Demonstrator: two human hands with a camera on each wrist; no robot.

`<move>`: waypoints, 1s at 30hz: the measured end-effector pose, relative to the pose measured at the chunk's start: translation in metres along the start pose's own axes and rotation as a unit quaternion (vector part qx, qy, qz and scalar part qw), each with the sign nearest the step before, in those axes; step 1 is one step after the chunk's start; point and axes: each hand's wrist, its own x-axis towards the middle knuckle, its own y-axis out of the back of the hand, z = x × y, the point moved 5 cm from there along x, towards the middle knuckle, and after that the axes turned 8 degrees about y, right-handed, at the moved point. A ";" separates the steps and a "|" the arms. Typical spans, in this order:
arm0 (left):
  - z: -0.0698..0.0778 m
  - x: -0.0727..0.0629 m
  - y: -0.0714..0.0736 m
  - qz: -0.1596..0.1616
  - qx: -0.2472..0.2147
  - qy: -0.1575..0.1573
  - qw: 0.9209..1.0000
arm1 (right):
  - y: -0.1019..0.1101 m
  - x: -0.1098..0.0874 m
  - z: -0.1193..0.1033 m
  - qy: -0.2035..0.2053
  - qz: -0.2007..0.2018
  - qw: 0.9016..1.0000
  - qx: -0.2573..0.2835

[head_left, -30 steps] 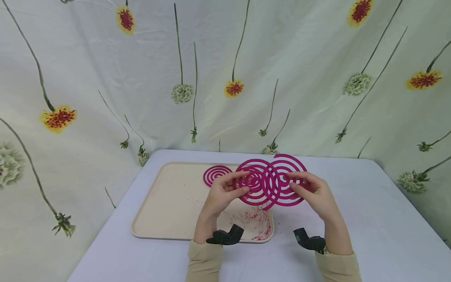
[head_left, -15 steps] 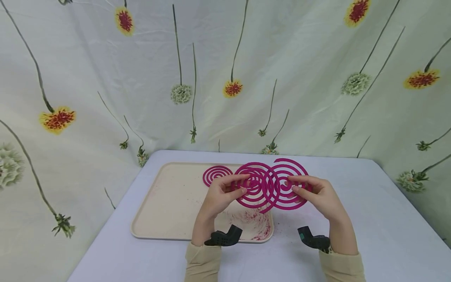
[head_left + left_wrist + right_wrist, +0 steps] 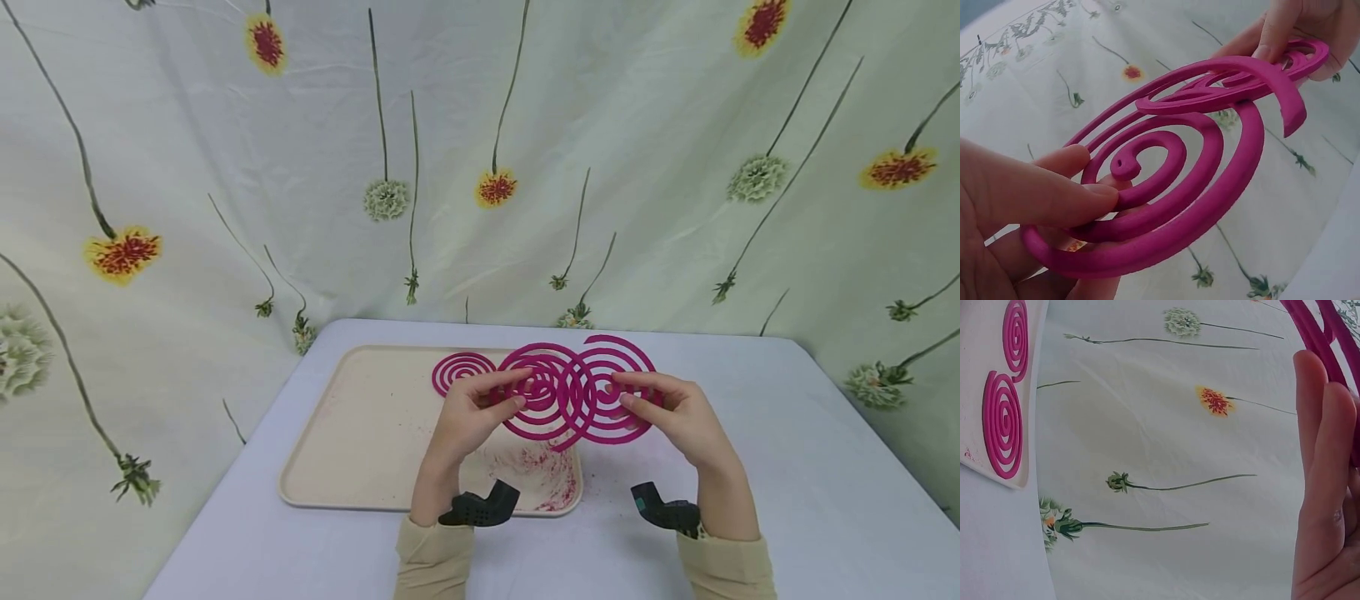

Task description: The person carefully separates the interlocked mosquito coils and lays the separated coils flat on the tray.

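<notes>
Two flat magenta mosquito coils, a left one [image 3: 1135, 259] and a right one [image 3: 1210, 103], are held up in front of me, overlapping where their outer turns cross. My left hand [image 3: 472, 412] pinches the left coil between thumb and fingers, near its inner turns. On the other side, my right hand [image 3: 686, 417] pinches the right coil with thumb above and fingers behind, as the left wrist view also shows. The right wrist view catches only a slice of that coil beside the fingers.
A beige tray [image 3: 360, 433] lies on the white-covered table [image 3: 787, 467], with magenta crumbs near its front right corner. Two more coils rest on the tray: one [image 3: 1004, 425] and another [image 3: 1016, 337]. A flower-printed cloth [image 3: 645, 125] hangs behind the table.
Over the last second my right hand has shifted slightly right and down, and the pair of coils has dropped a little. Both hands keep their grip, and the coils still overlap.
</notes>
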 end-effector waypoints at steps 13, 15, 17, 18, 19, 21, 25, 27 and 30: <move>-0.005 0.007 -0.029 0.216 -0.229 0.011 0.949 | -0.024 0.006 -0.004 0.035 0.245 0.967 0.051; -0.007 0.006 -0.035 0.240 -0.276 0.027 0.930 | -0.030 0.007 -0.005 0.057 0.268 0.960 0.058; -0.009 0.005 -0.040 0.253 -0.322 0.036 0.912 | -0.035 0.007 -0.007 0.084 0.282 0.954 0.064; -0.009 0.005 -0.042 0.254 -0.341 0.039 0.904 | -0.037 0.008 -0.008 0.098 0.285 0.951 0.068; -0.009 0.005 -0.044 0.254 -0.353 0.040 0.900 | -0.039 0.008 -0.008 0.111 0.287 0.949 0.070; -0.009 0.005 -0.046 0.251 -0.367 0.036 0.895 | -0.042 0.008 -0.008 0.132 0.289 0.945 0.074; -0.007 0.004 -0.044 0.247 -0.326 0.012 0.912 | -0.042 0.008 -0.009 0.148 0.296 0.943 0.046; -0.006 0.005 -0.039 0.245 -0.285 -0.006 0.926 | -0.039 0.008 -0.009 0.135 0.298 0.944 0.035; -0.006 0.006 -0.029 0.213 -0.241 -0.025 0.946 | -0.032 0.007 -0.008 0.093 0.283 0.954 0.035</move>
